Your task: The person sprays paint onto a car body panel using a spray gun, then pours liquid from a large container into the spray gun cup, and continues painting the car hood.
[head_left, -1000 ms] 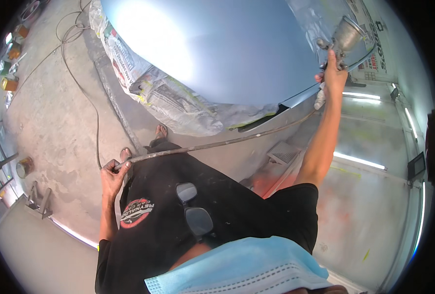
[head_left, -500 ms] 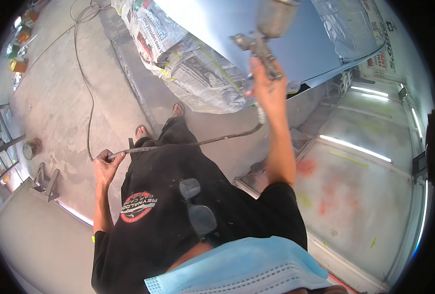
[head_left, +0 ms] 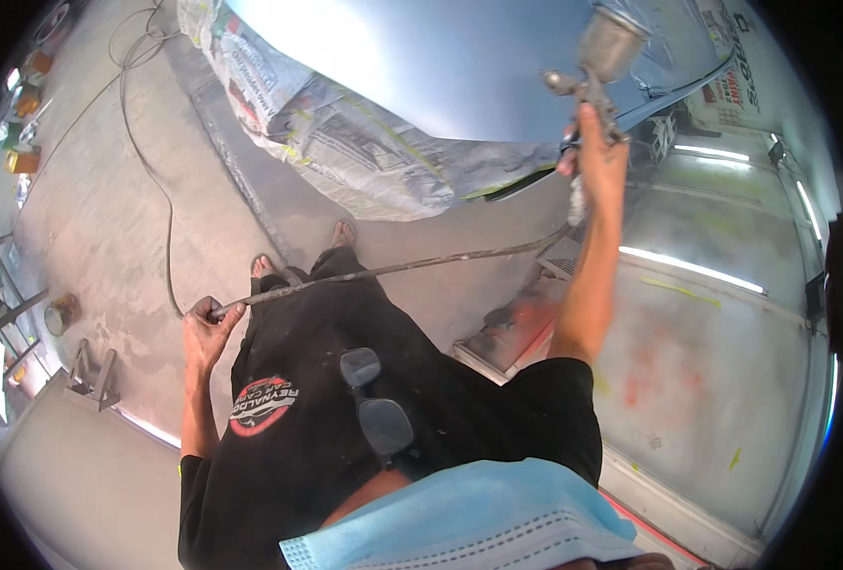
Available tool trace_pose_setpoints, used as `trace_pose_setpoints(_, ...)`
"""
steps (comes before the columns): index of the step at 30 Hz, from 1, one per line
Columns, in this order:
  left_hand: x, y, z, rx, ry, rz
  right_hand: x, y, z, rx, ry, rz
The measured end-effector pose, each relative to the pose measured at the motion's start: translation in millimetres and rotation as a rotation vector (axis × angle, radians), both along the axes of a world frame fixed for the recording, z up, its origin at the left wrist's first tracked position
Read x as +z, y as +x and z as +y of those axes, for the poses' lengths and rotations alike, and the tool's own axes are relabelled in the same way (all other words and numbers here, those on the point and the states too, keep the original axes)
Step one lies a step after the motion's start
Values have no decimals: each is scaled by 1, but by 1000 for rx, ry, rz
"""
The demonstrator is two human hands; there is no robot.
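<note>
A metal spray gun (head_left: 600, 95) with a cup on top is gripped in my right hand (head_left: 600, 152), held out over the right end of a glossy light-blue car panel (head_left: 459, 85). Its air hose (head_left: 421, 261) runs from the gun's handle across the front of my legs. At my left side, my left hand (head_left: 210, 325) is closed around that hose, which then trails away over the floor. Newspaper and plastic masking (head_left: 355, 142) hang along the panel's near edge. The gap between gun and panel cannot be judged.
More hose (head_left: 141, 47) lies coiled on the concrete floor (head_left: 98, 209) at the far left. Several paint cans (head_left: 22, 160) stand along the left side, near a dark metal rack (head_left: 8, 285). A paint-specked wall with light tubes (head_left: 692, 271) rises on the right.
My right hand has moved right with the spray gun, drawing the hose straighter. My left hand stays closed on the hose in about the same place.
</note>
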State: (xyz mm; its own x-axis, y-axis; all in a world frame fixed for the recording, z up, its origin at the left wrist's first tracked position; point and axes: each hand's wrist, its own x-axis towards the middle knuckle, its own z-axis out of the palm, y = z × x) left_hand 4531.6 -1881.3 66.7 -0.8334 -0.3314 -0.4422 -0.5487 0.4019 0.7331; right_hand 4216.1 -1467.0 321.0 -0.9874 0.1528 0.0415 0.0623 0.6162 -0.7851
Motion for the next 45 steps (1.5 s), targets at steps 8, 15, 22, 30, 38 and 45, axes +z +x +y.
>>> trace_pose_setpoints(8, 27, -52, 104, 13, 184, 25, 71, -125, 150, -183, 55, 160)
trace_pose_setpoints(15, 40, -68, 160, 74, 323, 21, 87, -178, 218, -283, 118, 319)
trace_pose_setpoints(22, -3, -45, 131, 45, 183, 14, 69, -92, 174, -286, 63, 253)
trace_pose_setpoints(30, 1, 7, 66, 27, 53, 2, 19, 37, 56, -51, 32, 107)
trace_pose_setpoints(38, -11, 65, 10, 5, -22, -46, -48, 140, -28, 93, -81, -101)
trace_pose_setpoints(45, 4, 56, 11, -68, -102, -48, -53, 134, 1, 188, -198, -274)
